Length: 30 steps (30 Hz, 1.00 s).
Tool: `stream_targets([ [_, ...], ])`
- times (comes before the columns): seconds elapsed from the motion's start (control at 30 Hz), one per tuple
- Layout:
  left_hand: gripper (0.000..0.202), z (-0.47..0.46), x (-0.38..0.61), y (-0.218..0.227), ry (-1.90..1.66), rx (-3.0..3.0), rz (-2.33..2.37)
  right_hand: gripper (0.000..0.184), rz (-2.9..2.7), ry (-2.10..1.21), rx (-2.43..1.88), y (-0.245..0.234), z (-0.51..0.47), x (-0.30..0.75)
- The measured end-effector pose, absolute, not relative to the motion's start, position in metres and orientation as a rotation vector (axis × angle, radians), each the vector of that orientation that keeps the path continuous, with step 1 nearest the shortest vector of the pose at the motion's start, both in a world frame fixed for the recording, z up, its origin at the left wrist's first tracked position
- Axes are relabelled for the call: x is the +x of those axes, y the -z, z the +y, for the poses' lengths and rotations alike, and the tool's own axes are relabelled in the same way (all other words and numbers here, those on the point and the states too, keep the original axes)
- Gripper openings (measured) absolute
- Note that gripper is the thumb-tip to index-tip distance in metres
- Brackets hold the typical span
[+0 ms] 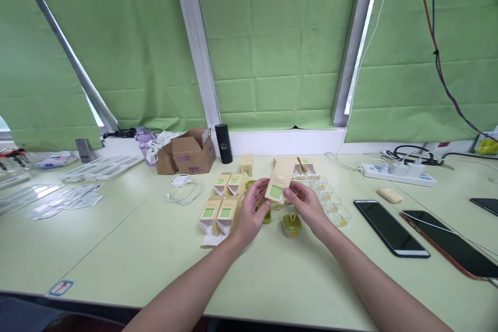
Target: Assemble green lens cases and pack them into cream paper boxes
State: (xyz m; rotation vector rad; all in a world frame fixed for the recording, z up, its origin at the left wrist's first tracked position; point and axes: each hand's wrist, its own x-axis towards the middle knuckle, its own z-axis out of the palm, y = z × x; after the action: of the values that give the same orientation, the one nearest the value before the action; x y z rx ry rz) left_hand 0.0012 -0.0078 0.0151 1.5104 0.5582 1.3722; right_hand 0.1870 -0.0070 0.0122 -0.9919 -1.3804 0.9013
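Note:
Between both hands I hold a small brown cardboard box (283,172) with a green square on it, tilted above the table. My left hand (252,212) is closed on its left edge; my right hand (307,201) grips the lower right corner. Just below stands a small clear container with a green lid (292,224) and a loop on top. Other green lids (266,217) are partly hidden behind my left hand. To the left stand several like boxes (229,210) with open flaps. Beyond my right hand sit several clear containers (337,213) with yellow bits inside.
Phones (392,228) and a power strip (399,174) with cables lie on the right. A black bottle (223,143), a larger carton (193,153) and a coiled white charger cable (184,187) are at the back left. Plastic bags (66,201) lie far left.

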Motion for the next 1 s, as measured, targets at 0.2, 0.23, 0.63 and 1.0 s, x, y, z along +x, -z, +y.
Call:
stream_targets([
  [0.2,0.05,-0.011,0.0014,-0.0161,-1.341,1.559,0.566,0.067,-1.44,-0.841,-1.045,-0.0069,-0.0035,0.1866],
  [0.23,0.05,-0.0111,0.0014,-0.0162,-1.34,1.575,0.569,0.065,-1.432,-0.846,-1.041,-0.0067,-0.0035,0.1864],
  [0.63,0.044,-0.0126,0.0019,-0.0196,-1.372,1.553,0.601,0.062,-1.447,-0.877,-0.993,-0.0107,-0.0099,0.1845],
  [1.0,0.039,-0.0145,0.0036,-0.0229,-1.386,1.53,0.635,0.06,-1.452,-0.909,-0.997,-0.0117,-0.0111,0.1835],
])
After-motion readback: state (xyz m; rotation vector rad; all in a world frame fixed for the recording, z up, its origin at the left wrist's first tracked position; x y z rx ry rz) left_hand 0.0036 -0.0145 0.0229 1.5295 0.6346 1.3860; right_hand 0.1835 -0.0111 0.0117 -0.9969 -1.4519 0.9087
